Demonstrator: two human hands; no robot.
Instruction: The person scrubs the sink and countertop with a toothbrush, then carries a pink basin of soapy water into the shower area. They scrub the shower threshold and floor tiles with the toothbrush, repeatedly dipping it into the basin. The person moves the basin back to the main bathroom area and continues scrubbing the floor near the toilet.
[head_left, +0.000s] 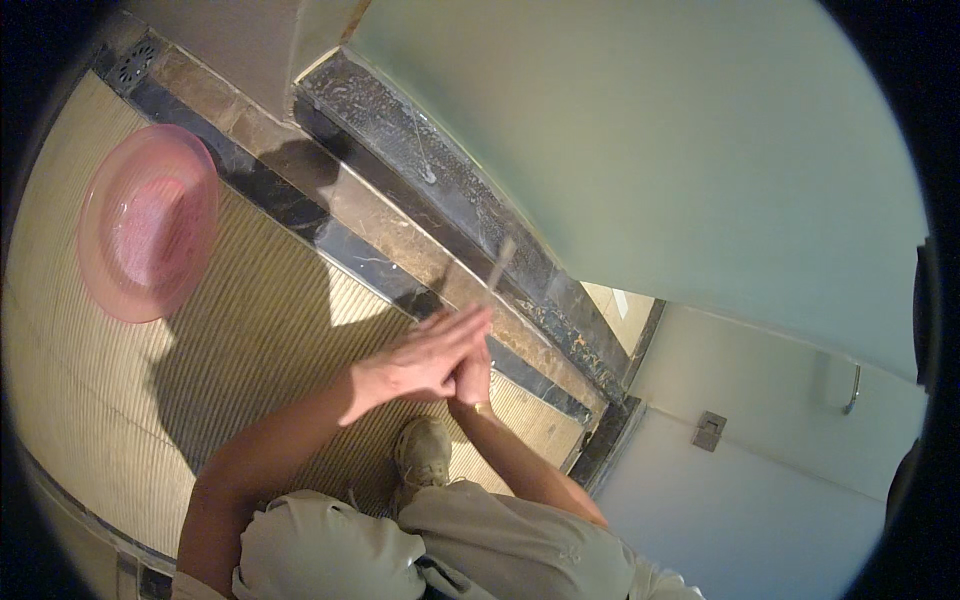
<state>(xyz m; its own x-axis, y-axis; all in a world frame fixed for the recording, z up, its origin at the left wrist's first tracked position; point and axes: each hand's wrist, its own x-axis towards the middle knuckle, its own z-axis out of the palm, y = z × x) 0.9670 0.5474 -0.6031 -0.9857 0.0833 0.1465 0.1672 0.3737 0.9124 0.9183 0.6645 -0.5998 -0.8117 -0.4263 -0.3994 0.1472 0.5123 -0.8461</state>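
My left hand (427, 364) lies flat across my right hand (472, 377), palms together and fingers stretched forward, in front of the stone ledge. Just beyond the fingertips a thin, light-coloured tool (501, 264), blurred by motion, points away from me. Its other end is hidden, so I cannot tell which hand holds it, or whether it sits between the palms. Further off to the left, a translucent pink plastic basin (142, 309) stands on the ribbed floor (277, 330). Something pink and wet-looking (154, 232), perhaps a cloth, is inside it.
A dark marble sill (420, 161) with whitish marks runs below a frosted glass panel (637, 150). At right, a glass door has a metal hinge (709, 430) and a handle (853, 390). A floor drain (136, 63) is at upper left. My shoe (424, 450) is below my hands.
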